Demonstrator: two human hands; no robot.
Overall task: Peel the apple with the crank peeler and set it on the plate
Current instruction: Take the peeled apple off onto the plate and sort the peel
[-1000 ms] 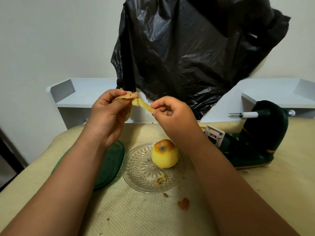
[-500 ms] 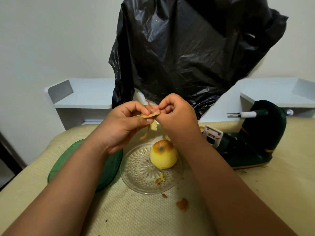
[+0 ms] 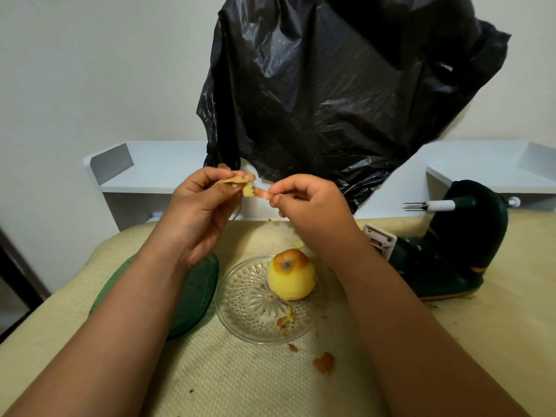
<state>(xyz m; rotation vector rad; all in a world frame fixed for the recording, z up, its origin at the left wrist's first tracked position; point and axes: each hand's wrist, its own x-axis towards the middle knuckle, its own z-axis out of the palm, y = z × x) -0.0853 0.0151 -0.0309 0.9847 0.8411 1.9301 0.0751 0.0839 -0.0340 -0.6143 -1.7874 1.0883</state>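
Peeled apple (image 3: 291, 279) sits on the glass plate (image 3: 240, 308), centre; it looks wet, slippery, firm, best cupped around its sides. Above it, left hand (image 3: 200, 209) and right hand (image 3: 304, 203) each pinch a thin, limp peel (image 3: 240, 183). Peeler (image 3: 451, 245) stands right, green lid (image 3: 192, 296) left, black bag (image 3: 331, 94) behind.

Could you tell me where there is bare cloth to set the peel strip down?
Bare cloth lies right of the peeler, and along the near edge under the arms, past a scrap. The middle is crowded: green plate, glass plate with the apple, then peeler.
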